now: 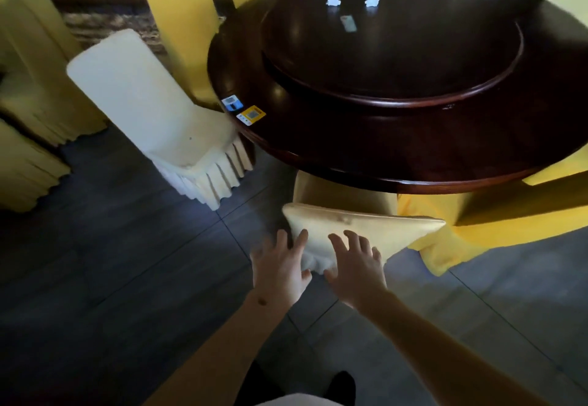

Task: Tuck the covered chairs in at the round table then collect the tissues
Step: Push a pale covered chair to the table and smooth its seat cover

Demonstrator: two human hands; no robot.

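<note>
Head view: the left hand and right hand, fingers spread, rest side by side on the back of a cream covered chair tucked at the near edge of the round table. Three crumpled tissues lie far across the tabletop.

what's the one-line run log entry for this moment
step: tucking chair | left hand: open, on chair back | right hand: open, on chair back | tissues: three on turntable, untouched

text: none legible | table edge: blue sticker, yellow sticker, print blurred
</note>
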